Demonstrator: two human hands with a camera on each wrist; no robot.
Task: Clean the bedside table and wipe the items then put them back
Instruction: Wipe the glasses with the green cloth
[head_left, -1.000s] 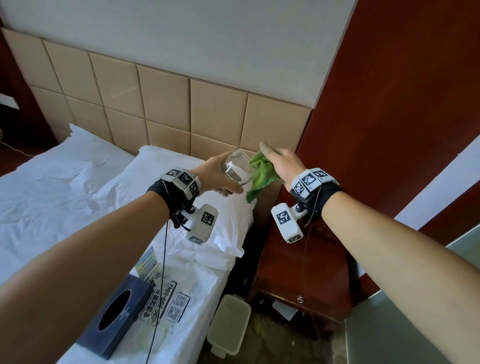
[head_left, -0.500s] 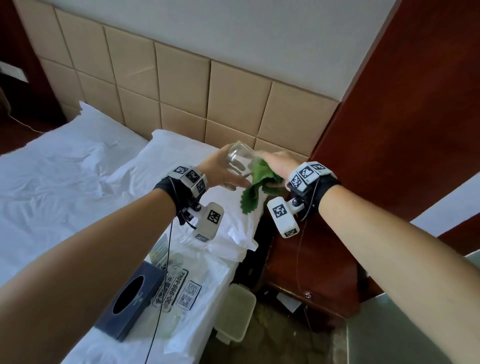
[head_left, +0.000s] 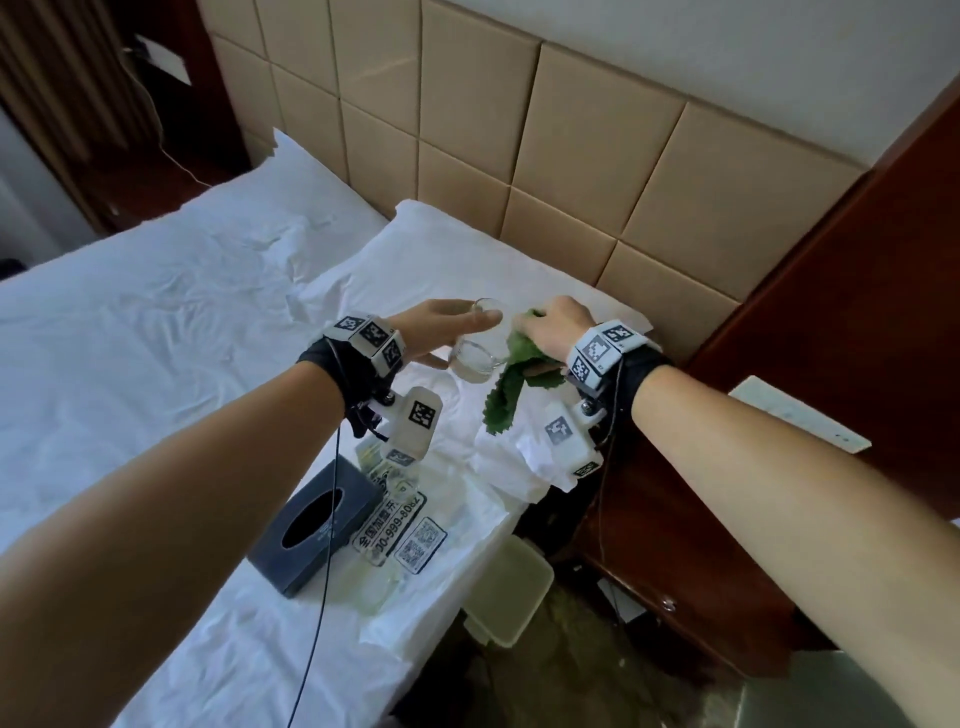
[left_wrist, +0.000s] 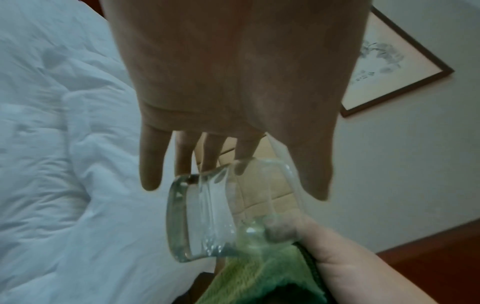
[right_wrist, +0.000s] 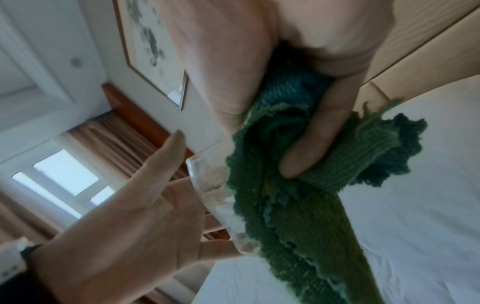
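- the left hand (head_left: 439, 332) is holding the glass (head_left: 480, 345) in mid-air over the pillow (head_left: 415, 244), between both hands, with straight fingers against its side and the thumb at the rim; the fingers are not wrapping round it.
- the right hand (head_left: 556, 332) is clutching the green cloth (head_left: 511, 382) and pressing it to the right side of the glass; a finger looks to be touching the rim too.
- the glass is looking thick-based, so probably fairly heavy for its size, rigid, smooth and breakable; it is likely slippery where wiped.
- a safer hold would be round the wall above the thick base.
- the cloth is soft and limp, its tail hanging down.
- near left on the bed, a clear sign (head_left: 397, 530) is showing two qr codes and part of a number, "999-80"; the rest is too blurred to read.
- the dark tissue box (head_left: 311, 530) is lying beside it; its small print is unreadable.
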